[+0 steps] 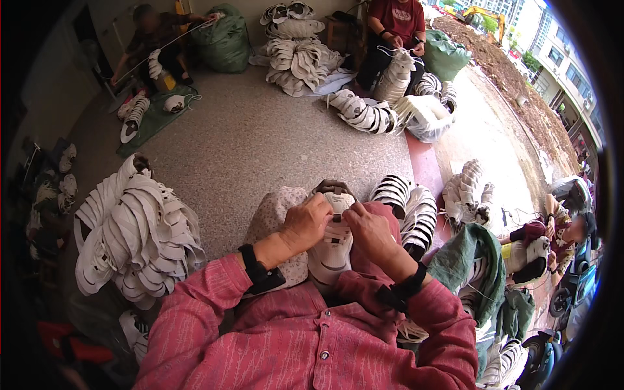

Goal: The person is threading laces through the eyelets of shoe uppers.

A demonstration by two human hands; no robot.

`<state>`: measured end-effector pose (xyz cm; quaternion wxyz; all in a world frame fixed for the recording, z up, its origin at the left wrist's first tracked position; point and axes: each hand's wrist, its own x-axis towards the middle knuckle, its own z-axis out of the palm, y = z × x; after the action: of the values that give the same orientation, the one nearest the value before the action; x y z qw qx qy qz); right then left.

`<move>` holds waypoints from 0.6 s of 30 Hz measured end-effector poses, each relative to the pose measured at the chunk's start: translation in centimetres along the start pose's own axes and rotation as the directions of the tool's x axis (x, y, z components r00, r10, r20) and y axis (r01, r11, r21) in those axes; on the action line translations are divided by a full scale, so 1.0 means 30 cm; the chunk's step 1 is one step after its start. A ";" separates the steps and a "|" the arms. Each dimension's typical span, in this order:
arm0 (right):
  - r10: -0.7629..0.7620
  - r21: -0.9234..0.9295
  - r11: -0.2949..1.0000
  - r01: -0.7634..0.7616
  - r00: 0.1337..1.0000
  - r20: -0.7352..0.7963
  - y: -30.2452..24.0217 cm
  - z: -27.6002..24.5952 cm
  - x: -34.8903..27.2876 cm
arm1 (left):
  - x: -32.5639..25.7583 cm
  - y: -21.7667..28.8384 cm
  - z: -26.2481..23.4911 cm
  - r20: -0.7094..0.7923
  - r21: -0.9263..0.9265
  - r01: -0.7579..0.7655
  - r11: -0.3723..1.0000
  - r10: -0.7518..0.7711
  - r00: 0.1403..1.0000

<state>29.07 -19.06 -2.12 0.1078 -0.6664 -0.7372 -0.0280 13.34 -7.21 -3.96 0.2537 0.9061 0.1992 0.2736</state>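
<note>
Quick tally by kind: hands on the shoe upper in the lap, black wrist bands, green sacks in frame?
Hands on the white shoe upper: 2, left hand and right hand
Black wrist bands: 2
Green sacks: 2
Total: 6

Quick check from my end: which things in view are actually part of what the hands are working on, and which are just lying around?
In hand:
- white shoe upper on the lap
- left hand and right hand, both gripping its top end

Lying about:
- big heap of white uppers on the left
- striped stack just right of the lap
- green sack
- other people's piles across the floor
</note>
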 end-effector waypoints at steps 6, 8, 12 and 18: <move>0.295 0.674 0.625 -0.394 0.919 0.263 0.047 -0.014 0.055 | 0.051 0.012 -0.009 0.209 0.122 0.239 0.963 -0.260 0.943; 0.371 0.529 0.739 -0.418 0.907 0.198 0.075 -0.015 0.063 | 0.075 0.005 -0.019 0.279 0.139 0.244 0.960 -0.274 0.920; 0.488 0.433 0.726 -0.535 0.844 0.224 0.125 -0.010 0.045 | 0.083 -0.018 -0.033 0.356 0.036 0.280 0.959 -0.274 0.894; 0.608 0.275 0.702 -0.656 0.754 0.249 0.211 -0.061 -0.037 | 0.071 -0.054 -0.027 0.204 -0.152 0.247 0.957 -0.214 0.955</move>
<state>35.63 -19.78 -1.20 0.1746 -0.8493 -0.4617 0.1871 14.14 -4.58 -3.44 0.3803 0.8722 0.2545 0.1729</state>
